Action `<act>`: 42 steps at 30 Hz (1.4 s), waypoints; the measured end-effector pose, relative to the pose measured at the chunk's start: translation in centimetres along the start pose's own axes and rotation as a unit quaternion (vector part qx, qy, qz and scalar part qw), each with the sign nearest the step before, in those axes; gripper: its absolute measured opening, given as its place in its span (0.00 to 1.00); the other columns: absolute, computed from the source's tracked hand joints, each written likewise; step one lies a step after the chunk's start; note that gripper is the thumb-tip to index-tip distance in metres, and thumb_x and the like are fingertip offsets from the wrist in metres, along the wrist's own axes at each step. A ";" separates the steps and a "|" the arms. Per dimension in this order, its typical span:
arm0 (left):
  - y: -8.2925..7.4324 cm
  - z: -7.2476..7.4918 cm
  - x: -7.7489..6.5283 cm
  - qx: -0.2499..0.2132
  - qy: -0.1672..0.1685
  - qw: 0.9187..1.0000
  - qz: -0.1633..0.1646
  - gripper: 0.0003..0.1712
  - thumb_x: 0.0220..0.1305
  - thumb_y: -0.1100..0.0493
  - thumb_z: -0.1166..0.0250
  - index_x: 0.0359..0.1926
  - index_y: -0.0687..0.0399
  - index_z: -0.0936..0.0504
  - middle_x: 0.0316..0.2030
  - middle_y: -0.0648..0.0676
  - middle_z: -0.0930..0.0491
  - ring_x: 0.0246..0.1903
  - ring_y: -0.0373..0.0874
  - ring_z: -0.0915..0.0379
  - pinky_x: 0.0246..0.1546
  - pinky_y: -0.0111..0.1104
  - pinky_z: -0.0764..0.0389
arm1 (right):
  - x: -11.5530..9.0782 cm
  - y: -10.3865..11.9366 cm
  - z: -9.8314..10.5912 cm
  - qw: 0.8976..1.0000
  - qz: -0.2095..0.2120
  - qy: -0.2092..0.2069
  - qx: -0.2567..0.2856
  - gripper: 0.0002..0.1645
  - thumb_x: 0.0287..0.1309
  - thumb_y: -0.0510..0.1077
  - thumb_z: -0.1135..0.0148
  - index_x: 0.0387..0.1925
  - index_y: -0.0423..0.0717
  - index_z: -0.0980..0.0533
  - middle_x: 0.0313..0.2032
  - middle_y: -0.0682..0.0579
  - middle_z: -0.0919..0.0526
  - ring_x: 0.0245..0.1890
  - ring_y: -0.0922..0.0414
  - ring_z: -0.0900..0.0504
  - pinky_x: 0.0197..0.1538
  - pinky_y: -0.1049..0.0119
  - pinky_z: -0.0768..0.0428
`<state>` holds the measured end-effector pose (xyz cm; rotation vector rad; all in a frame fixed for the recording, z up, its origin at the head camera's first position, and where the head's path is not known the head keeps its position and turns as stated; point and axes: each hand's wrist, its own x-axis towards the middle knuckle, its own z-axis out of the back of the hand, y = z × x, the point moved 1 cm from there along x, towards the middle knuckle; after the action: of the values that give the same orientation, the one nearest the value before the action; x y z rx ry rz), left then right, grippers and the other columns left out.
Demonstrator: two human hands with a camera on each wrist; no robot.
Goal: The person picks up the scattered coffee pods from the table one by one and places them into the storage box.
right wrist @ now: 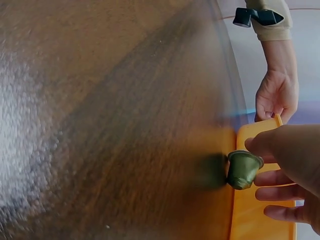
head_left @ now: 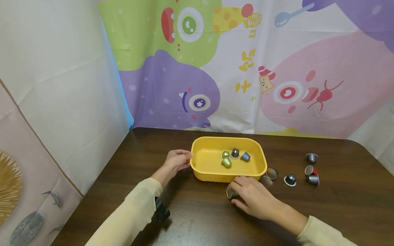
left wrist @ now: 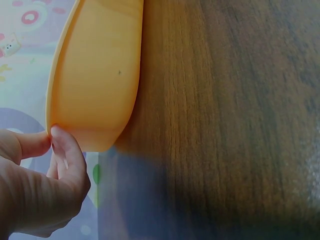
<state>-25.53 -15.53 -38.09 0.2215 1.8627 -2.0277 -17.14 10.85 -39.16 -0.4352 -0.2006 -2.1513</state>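
While head view hides it, right-wrist shows green capsule (right wrist: 243, 169) pinched.

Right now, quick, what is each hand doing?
Left hand: pinching the yellow tub's rim.
Right hand: holding a green coffee capsule at the fingertips.

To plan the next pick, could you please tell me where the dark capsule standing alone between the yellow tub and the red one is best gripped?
Pinch the dark capsule from above across its tapered sides: it appears to stand on its wide rim, crown up.
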 end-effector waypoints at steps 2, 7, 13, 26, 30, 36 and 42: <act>0.0 0.0 0.0 -0.001 0.000 1.000 -0.002 0.13 0.63 0.63 0.36 0.47 0.65 0.21 0.31 0.53 0.26 0.26 0.38 0.28 0.24 0.22 0.22 | 0.0 0.0 -0.2 1.000 0.002 0.006 -0.004 0.15 0.46 0.49 0.26 0.34 0.55 0.25 0.33 0.62 0.26 0.36 0.64 0.26 0.41 0.66 0.24; 0.1 0.0 0.1 0.000 0.000 1.000 -0.001 0.13 0.63 0.63 0.36 0.47 0.65 0.21 0.32 0.53 0.25 0.26 0.39 0.28 0.25 0.22 0.22 | -0.2 0.0 -0.6 0.999 0.007 0.038 -0.007 0.17 0.45 0.48 0.25 0.35 0.55 0.25 0.34 0.62 0.25 0.37 0.63 0.25 0.41 0.65 0.23; 0.0 0.0 0.0 0.004 0.001 1.000 0.000 0.13 0.63 0.63 0.36 0.47 0.65 0.21 0.33 0.54 0.25 0.27 0.39 0.27 0.26 0.22 0.22 | -0.5 0.1 -0.7 0.999 0.018 0.050 -0.005 0.17 0.45 0.47 0.25 0.35 0.56 0.25 0.33 0.63 0.25 0.36 0.63 0.26 0.41 0.66 0.24; 0.0 0.0 0.0 0.006 -0.002 1.000 -0.002 0.13 0.62 0.64 0.36 0.47 0.64 0.20 0.35 0.55 0.24 0.27 0.39 0.27 0.26 0.23 0.21 | -0.5 0.0 -0.5 0.999 0.033 0.036 -0.016 0.19 0.40 0.45 0.24 0.34 0.56 0.25 0.33 0.63 0.25 0.37 0.64 0.26 0.41 0.67 0.25; 0.1 0.0 0.1 0.008 -0.003 1.000 -0.003 0.12 0.62 0.64 0.36 0.47 0.65 0.20 0.37 0.56 0.23 0.27 0.39 0.26 0.27 0.23 0.20 | -0.5 0.0 -0.3 0.999 0.033 0.036 -0.010 0.19 0.41 0.45 0.24 0.35 0.56 0.25 0.33 0.63 0.25 0.37 0.64 0.26 0.41 0.67 0.24; 0.1 0.0 0.1 0.008 -0.002 1.000 -0.001 0.12 0.63 0.64 0.36 0.47 0.64 0.20 0.38 0.56 0.23 0.28 0.40 0.26 0.27 0.23 0.20 | -0.6 0.0 -0.1 0.999 0.035 0.025 -0.012 0.19 0.40 0.45 0.24 0.34 0.55 0.25 0.32 0.63 0.25 0.36 0.65 0.26 0.41 0.68 0.25; 0.1 0.0 0.1 0.006 -0.002 1.000 -0.002 0.12 0.63 0.64 0.36 0.46 0.65 0.20 0.38 0.57 0.23 0.28 0.39 0.26 0.27 0.23 0.21 | -0.5 -0.2 0.3 0.999 0.039 0.032 -0.009 0.18 0.42 0.46 0.25 0.35 0.55 0.25 0.33 0.63 0.25 0.36 0.65 0.26 0.42 0.68 0.23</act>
<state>-25.56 -15.51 -38.20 0.2174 1.8509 -2.0399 -17.00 11.44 -39.03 -0.3770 -0.1273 -2.0886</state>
